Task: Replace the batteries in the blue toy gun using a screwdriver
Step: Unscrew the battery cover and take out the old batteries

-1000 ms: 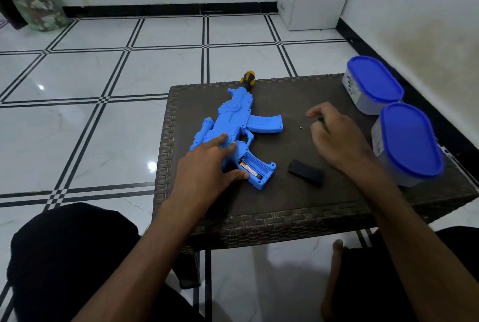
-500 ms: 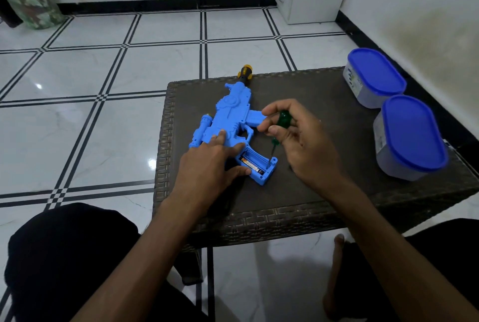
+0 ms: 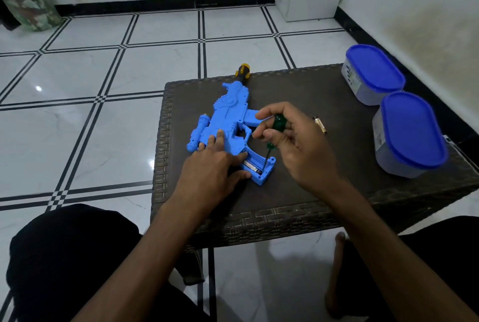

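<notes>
**Screwdriver tip in open battery bay of toy gun**

The blue toy gun (image 3: 228, 124) is lying flat on the dark woven table (image 3: 298, 192), towards its left side, with the yellow-and-black muzzle end pointing away from the person. The battery compartment (image 3: 259, 166) in the stock is sitting open, facing up, and a battery (image 3: 251, 166) is showing inside it.

The left hand (image 3: 215, 163) is pressing down on the gun body with fingers spread flat, thumb lying along the near edge of the compartment.

The right hand (image 3: 293, 143) is pinching the green handle of the screwdriver (image 3: 272, 137) between thumb and curled fingers. The shaft is slanting down and left, its tip reaching into the compartment beside the battery.

A loose battery (image 3: 320, 125) is lying on the table just right of the right hand. Two blue-lidded containers (image 3: 412, 130) are standing at the table's right edge.
</notes>
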`<state>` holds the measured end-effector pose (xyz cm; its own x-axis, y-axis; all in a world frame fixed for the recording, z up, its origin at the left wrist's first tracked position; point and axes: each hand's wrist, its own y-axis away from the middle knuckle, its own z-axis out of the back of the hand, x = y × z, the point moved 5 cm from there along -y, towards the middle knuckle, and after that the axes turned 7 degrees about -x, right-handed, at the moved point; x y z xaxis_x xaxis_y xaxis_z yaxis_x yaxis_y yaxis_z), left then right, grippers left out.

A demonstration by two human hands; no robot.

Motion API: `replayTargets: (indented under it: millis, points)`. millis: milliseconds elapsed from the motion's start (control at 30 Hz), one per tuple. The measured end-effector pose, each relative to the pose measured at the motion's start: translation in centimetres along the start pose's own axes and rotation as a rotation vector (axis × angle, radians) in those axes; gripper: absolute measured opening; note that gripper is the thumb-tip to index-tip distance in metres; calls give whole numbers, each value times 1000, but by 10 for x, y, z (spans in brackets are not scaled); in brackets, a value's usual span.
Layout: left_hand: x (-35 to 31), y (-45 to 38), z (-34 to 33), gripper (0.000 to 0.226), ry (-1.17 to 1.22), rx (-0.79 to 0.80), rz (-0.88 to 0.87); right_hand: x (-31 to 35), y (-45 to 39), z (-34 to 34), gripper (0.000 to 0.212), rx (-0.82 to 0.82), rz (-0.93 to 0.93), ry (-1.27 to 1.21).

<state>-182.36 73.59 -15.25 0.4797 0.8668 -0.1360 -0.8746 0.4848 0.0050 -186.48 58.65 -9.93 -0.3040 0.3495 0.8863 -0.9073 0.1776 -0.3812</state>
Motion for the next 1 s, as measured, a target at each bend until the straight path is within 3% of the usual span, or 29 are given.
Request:
replayTargets:
  millis: [233,567,1000]
  points:
    - [2,-2,-3,49,5,3,-11,-7,5,-3,14,-14,8,-1]
    - [0,-1,-1,48,3,16,-17,-8,15,2,27,-91,7,-58]
    - [-2,1,3,49,-16,20,-13,-7,18,3,21,-114,29,-59]
